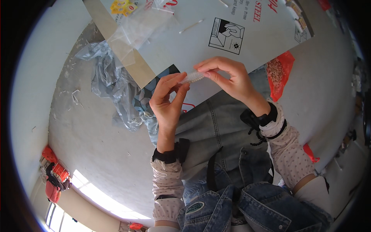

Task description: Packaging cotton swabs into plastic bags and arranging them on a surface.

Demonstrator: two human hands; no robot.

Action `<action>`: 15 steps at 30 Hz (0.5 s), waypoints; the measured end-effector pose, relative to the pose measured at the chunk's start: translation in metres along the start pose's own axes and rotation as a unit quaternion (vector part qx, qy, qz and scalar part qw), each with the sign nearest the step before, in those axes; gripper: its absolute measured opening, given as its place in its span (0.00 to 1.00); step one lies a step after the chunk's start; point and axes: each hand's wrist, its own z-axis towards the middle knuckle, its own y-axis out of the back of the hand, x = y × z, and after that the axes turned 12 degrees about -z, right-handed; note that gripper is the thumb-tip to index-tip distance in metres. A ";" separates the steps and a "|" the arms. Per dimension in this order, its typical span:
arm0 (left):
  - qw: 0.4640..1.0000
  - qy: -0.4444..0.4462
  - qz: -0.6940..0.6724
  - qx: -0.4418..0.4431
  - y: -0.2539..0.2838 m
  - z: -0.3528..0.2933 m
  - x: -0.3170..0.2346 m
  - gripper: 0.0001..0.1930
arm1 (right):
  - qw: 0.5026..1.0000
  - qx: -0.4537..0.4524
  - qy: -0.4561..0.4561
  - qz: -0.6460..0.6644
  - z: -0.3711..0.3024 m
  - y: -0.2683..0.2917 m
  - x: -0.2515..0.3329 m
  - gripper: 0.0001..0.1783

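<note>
Above my lap, near the table's front edge, I hold a small translucent whitish object with a row of pale bumps (pixel 193 77) between both hands. Its exact kind is too small to make out. My left hand (pixel 167 97) pinches its left end between thumb and fingers. At its right end, the thumb and fingertips of my right hand (pixel 228 77) are closed on it. Beyond my hands on the sheet-covered table (pixel 185 50) lie a thin stick with pale tips (pixel 191 26) and a clear plastic bag (pixel 141 29).
Small yellow packets (pixel 123 7) sit at the table's far left. Crumpled clear plastic (pixel 106 73) hangs beside the table's left edge. To the right is a red bag (pixel 280 75) with many small brownish pieces. Red and black items (pixel 56 174) stand by the left wall.
</note>
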 end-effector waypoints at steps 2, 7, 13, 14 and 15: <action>1.000 -0.011 0.012 -0.001 0.000 0.001 0.001 0.15 | 0.999 -0.005 0.031 -0.035 0.003 0.002 0.002 0.07; 0.999 -0.036 0.031 -0.001 -0.005 0.002 -0.001 0.12 | 0.998 -0.009 0.043 -0.053 0.004 -0.002 0.000 0.06; 0.998 -0.045 0.025 -0.021 -0.010 0.003 0.003 0.08 | 0.999 -0.006 0.031 -0.044 0.002 -0.003 -0.001 0.07; 0.997 -0.052 0.050 -0.019 -0.010 0.004 0.005 0.08 | 0.998 -0.001 0.036 -0.043 0.003 -0.003 0.000 0.06; 0.995 -0.059 0.077 -0.018 -0.010 0.004 0.003 0.08 | 0.999 -0.001 0.036 -0.041 0.004 -0.003 0.001 0.06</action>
